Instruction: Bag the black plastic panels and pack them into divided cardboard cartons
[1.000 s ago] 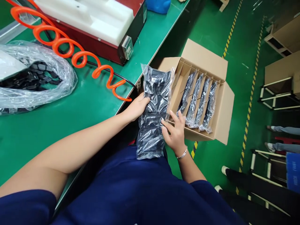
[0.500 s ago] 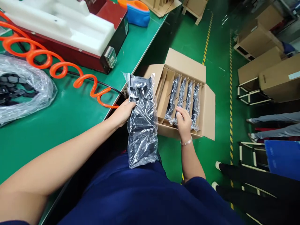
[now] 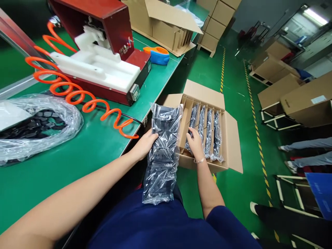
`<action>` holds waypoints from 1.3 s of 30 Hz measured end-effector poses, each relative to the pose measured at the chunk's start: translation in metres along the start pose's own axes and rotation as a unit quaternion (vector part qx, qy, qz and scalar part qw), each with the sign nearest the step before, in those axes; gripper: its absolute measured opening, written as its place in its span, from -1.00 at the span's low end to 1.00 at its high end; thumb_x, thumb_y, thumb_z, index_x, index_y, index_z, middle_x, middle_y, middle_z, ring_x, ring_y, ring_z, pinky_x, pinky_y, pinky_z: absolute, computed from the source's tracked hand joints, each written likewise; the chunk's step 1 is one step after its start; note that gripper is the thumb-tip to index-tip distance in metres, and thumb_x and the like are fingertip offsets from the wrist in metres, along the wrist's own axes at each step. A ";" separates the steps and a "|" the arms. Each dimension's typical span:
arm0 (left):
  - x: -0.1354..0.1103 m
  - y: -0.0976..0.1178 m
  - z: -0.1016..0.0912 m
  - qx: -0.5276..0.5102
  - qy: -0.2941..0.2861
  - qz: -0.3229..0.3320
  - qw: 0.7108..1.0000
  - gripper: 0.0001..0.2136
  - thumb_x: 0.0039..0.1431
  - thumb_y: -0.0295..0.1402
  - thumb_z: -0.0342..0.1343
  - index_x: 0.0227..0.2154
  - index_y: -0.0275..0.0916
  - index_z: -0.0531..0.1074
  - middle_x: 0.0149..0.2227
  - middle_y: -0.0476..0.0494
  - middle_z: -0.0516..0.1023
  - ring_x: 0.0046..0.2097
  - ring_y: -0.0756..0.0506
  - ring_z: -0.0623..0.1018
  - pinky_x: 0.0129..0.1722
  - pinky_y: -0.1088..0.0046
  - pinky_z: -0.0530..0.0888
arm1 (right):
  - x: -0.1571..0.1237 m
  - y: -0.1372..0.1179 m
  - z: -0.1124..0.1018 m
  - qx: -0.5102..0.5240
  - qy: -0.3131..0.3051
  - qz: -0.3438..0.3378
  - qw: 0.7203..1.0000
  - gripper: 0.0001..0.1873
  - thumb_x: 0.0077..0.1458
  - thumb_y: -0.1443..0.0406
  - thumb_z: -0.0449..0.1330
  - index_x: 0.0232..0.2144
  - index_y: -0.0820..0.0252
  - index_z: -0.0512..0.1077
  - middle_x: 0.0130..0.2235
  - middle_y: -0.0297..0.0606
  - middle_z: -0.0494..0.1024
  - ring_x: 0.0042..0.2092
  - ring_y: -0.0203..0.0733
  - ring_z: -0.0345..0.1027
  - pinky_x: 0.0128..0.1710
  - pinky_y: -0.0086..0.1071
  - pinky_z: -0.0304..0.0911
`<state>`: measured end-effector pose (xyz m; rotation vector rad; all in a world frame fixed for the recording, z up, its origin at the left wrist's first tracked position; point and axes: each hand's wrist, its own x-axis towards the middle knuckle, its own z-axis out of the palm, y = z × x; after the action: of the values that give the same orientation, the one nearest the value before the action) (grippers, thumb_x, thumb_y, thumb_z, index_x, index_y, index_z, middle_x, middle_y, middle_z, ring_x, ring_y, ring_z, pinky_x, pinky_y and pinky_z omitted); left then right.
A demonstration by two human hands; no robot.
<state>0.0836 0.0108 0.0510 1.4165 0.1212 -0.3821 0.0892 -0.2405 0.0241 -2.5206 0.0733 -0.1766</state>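
Left hand (image 3: 145,143) around one edge of bagged part (image 3: 163,152); right hand (image 3: 195,140), grip unclear, over open carton (image 3: 204,94).

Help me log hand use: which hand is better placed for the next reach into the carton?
Probably the right hand: it is at the leftmost bagged piece in the open carton, while the left hand is occupied, gripping a bagged black part outside it.

The wrapped part (image 3: 164,154) partly hides the left hand (image 3: 146,143).
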 end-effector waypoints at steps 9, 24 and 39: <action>-0.003 -0.007 0.002 0.041 -0.035 0.035 0.998 -0.51 0.17 -0.17 0.01 0.10 -0.27 0.45 0.05 -0.19 0.59 0.10 -0.29 0.51 0.17 0.11 0.42 | -0.080 -0.067 0.010 0.260 -0.058 -0.042 0.963 -0.38 0.30 0.09 0.10 0.32 0.15 0.25 0.06 -0.12 0.59 -0.05 -0.08 0.56 -0.07 -0.27 0.51; -0.005 -0.003 0.001 0.063 -0.062 0.047 0.995 -0.51 0.22 -0.16 -0.04 0.13 -0.26 0.45 0.12 -0.17 0.55 0.16 -0.29 0.48 0.25 0.11 0.35 | -0.073 -0.064 -0.008 0.070 0.079 -0.141 0.984 -0.38 0.33 0.11 0.04 0.36 0.12 0.15 0.25 0.00 0.38 0.26 0.09 0.29 0.19 0.01 0.32; -0.004 -0.005 0.001 0.067 -0.058 0.047 0.995 -0.54 0.20 -0.17 0.00 0.09 -0.26 0.47 0.13 -0.17 0.55 0.19 -0.29 0.46 0.27 0.13 0.33 | -0.069 -0.080 -0.006 -0.133 0.086 -0.162 0.974 -0.64 0.29 0.19 0.10 0.07 0.07 0.51 0.35 -0.08 0.21 0.44 0.25 -0.18 0.33 0.35 -0.17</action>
<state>0.0784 0.0105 0.0479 1.5220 -0.0661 -0.3990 0.0212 -0.1716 0.0675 -2.7639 -0.2647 -0.5505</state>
